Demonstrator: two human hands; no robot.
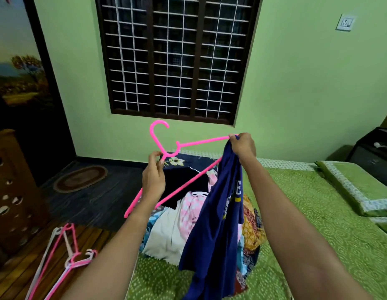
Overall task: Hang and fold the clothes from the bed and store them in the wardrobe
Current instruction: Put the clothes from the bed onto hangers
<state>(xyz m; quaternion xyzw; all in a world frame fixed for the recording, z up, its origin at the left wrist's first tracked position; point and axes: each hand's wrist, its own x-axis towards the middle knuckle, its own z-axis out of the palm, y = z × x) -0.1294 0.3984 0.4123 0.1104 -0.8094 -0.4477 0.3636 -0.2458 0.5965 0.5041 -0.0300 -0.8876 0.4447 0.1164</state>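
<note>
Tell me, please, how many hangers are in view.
At least 4: one pink hanger between left hand and right hand; a floor pile of three or more; some may be hidden.

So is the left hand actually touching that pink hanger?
Touching. The head view shows the left hand pinching the pink hanger just below its hook.

Ahead of you a dark-framed window [175,59] with a white grid grille sits in a pale green wall [296,94], a switch plate [345,22] high to your right, an oval rug [80,179] on the dark floor [97,202] to your left, and a green pillow [357,187] at your far right
</note>
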